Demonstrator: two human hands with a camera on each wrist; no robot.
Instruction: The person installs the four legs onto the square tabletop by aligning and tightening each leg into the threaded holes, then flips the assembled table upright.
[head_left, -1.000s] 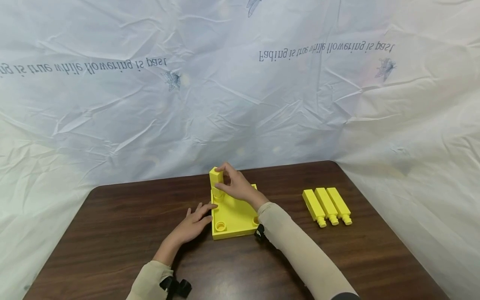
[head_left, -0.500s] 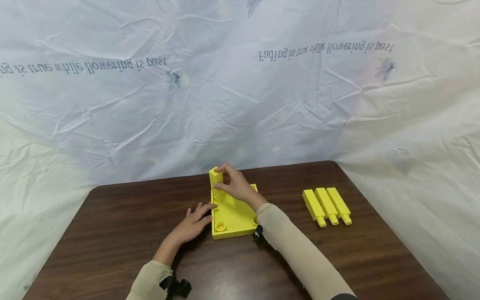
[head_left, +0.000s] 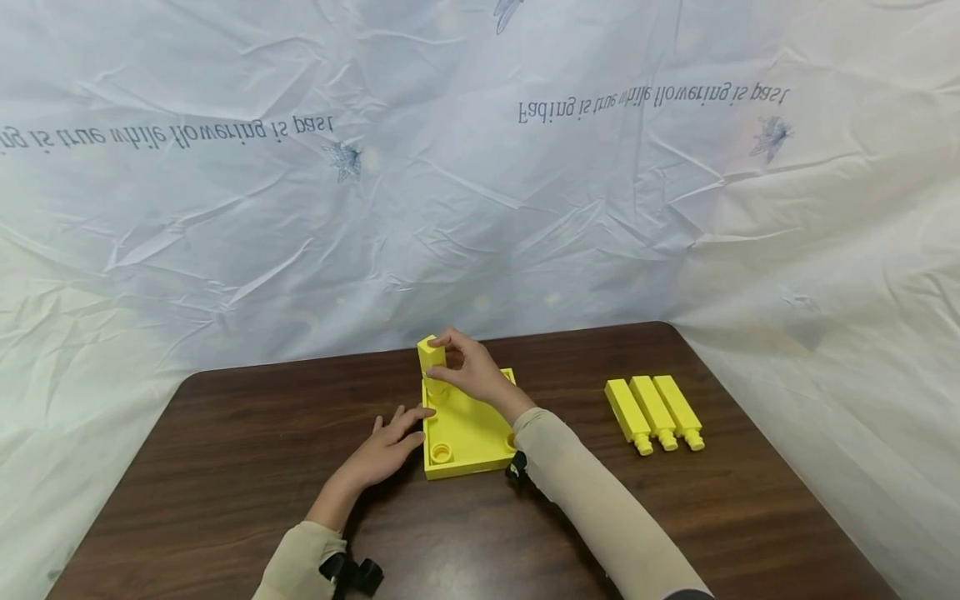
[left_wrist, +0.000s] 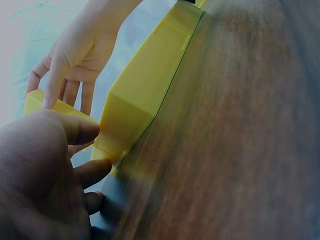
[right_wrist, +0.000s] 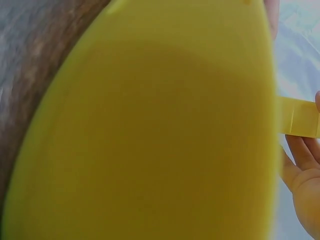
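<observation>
In the head view a yellow square table leg stands upright at the far left corner of a shallow yellow tabletop, rim upward. My right hand pinches the leg between thumb and fingers; its lower end reaches the corner socket. My left hand, fingers mostly straight, touches the tabletop's left rim. A round socket shows at the near left corner; the near right one is partly behind my right sleeve. In the right wrist view the tabletop fills most of the picture, with the leg beyond.
Three more yellow legs lie side by side on the right of the dark wooden table, their round ends toward me. A pale printed cloth hangs behind the table's far edge.
My right hand and the leg in it shift only very slightly. My left hand and the tabletop stay where they were.
</observation>
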